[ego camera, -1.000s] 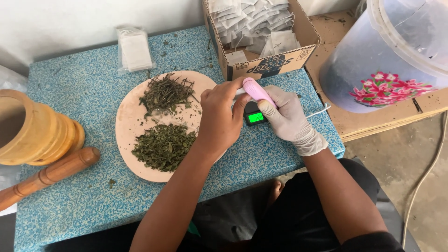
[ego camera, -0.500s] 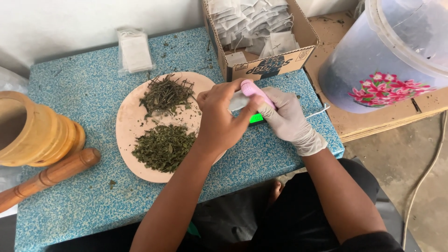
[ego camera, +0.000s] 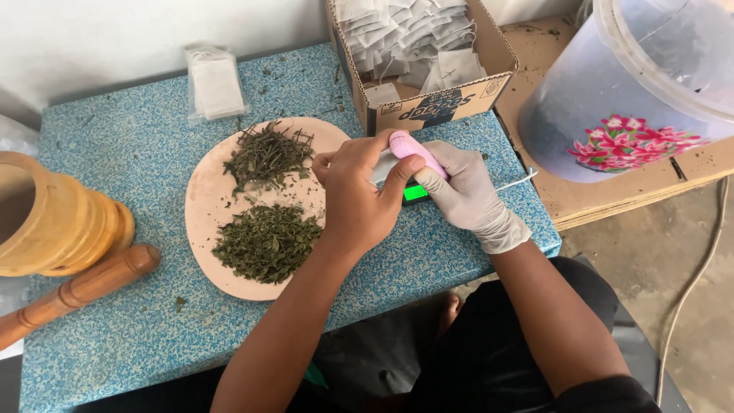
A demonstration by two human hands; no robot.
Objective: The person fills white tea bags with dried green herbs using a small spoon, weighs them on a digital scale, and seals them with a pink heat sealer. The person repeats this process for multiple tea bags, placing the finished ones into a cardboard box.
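My bare left hand [ego camera: 355,195] and my right hand [ego camera: 466,195], in a white glove, meet over a small scale with a lit green display [ego camera: 417,193]. Both hands grip a small pink hand-held device [ego camera: 413,151], with something pale pinched beneath it that I cannot make out. Just left of my hands lies a pinkish oval plate [ego camera: 206,206] carrying a pile of dry stems [ego camera: 267,153] and a pile of crushed green leaves [ego camera: 267,241].
A cardboard box of white tea bags [ego camera: 424,46] stands behind my hands. A clear packet of bags [ego camera: 215,82] lies at the back. A wooden mortar [ego camera: 53,218] and pestle [ego camera: 76,291] sit at left. A large plastic bucket [ego camera: 642,92] stands at right. A white cable [ego camera: 516,182] trails off the blue speckled table [ego camera: 138,138].
My hands have closed in over the scale, hiding part of its green display. The pink device has tipped slightly lower. Nothing else moved.
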